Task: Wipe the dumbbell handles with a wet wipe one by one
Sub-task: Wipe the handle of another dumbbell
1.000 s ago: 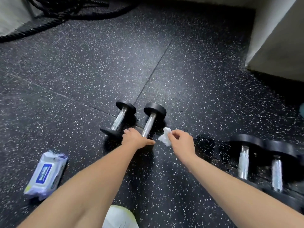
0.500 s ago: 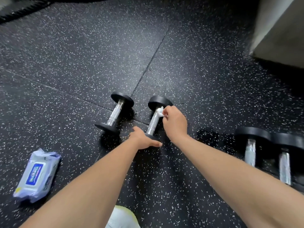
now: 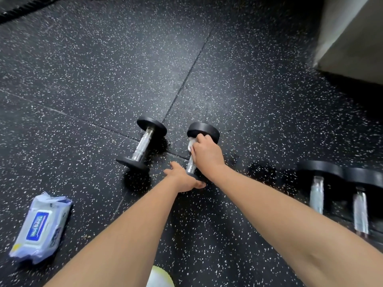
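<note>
wet wipe [image 3: 191, 142] is pressed onto the handle's far end of the dumbbell [image 3: 204, 130] lying on the speckled floor [image 3: 248, 90] | right hand [image 3: 207, 156] is curled round wipe and handle | left hand [image 3: 182, 179] is laid over that dumbbell's near head, grip not discernible | second dumbbell [image 3: 143, 146] just left of it | wipes pack [image 3: 41, 226] farther left, nearer the person | two dumbbells [image 3: 317, 193] well right of it

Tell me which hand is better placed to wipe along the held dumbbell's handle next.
Right. The right hand holds the wet wipe on the far end of the handle, so it can likely slide toward you. The left hand rests on the near weight, without a wipe.
</note>
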